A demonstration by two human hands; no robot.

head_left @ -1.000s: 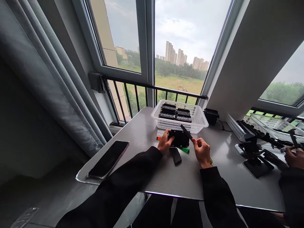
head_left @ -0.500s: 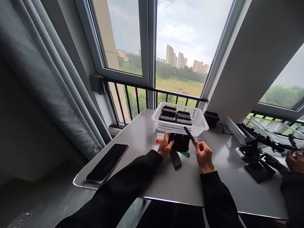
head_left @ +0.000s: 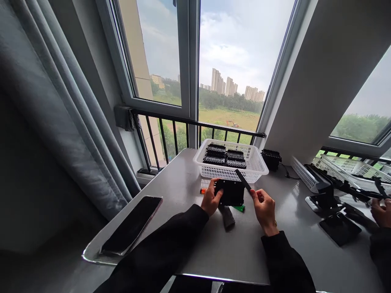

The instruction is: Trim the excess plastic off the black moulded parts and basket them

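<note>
My left hand point(head_left: 211, 198) is closed on the left edge of a flat black plastic part point(head_left: 230, 193), held up over the table with small pegs or notches along its edges. Between the fingertips of my right hand point(head_left: 264, 208) is a thin black strip point(head_left: 243, 180), tilted up and to the left beside the part's upper right corner. Whether strip and part touch I cannot tell. Under the part lie a dark grey block point(head_left: 227, 218) and a green object point(head_left: 240, 208), partly hidden. An orange object point(head_left: 203, 190) shows beside my left hand.
A white plastic basket point(head_left: 259, 165) with several black parts stands behind my hands. A phone point(head_left: 132, 226) lies at the table's left. To the right are another phone point(head_left: 339, 228), more white baskets point(head_left: 304, 174), black parts and another person's hand point(head_left: 381, 211).
The view has tilted up slightly, so the table sits lower in the picture. Both hands still hold the black part and the strip, nearly unchanged relative to each other.
</note>
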